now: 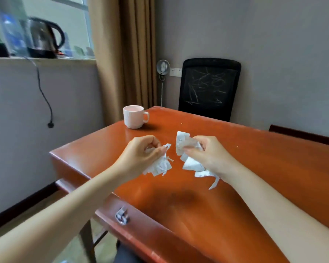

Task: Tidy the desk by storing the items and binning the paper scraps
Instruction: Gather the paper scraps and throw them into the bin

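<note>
1. The left hand (141, 152) pinches some paper scraps (161, 165) with curled fingers. The right hand (207, 154) grips a second bundle (190, 161). Both are over the middle of the worktop (245, 186).
2. No bin is in view, so I cannot tell which way the scraps must go.
3. The mug (134, 119) stands far left, nearer the left hand.
4. The scraps are thin, white and crumpled, with torn edges. The worktop is smooth, glossy and red-brown.
</note>
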Demonstrator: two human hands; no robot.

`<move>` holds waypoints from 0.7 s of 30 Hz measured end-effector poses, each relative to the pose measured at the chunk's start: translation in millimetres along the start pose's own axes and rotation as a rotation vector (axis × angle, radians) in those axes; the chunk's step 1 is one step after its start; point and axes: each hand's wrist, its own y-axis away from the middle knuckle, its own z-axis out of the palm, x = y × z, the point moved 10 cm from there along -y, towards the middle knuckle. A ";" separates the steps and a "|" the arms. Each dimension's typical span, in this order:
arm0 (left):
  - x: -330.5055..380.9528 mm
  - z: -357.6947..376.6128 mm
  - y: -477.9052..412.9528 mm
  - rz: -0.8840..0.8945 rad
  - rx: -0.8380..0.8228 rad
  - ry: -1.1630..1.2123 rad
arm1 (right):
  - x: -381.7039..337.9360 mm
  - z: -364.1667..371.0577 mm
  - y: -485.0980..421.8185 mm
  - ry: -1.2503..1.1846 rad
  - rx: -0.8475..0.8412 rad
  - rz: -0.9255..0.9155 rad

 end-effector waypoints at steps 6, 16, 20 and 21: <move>-52.2 -109.3 56.4 -0.071 0.164 -0.199 | -53.7 121.2 -33.4 -0.074 -0.198 -0.070; -170.1 -241.0 210.0 -0.421 0.443 -0.172 | -150.7 313.5 -47.9 -0.203 -0.516 -0.155; -220.2 -268.8 267.6 -0.575 0.530 -0.170 | -157.5 395.5 -36.6 -0.175 -0.623 -0.138; -232.2 -273.4 280.3 -0.611 0.548 -0.163 | -153.9 415.7 -33.8 -0.169 -0.654 -0.111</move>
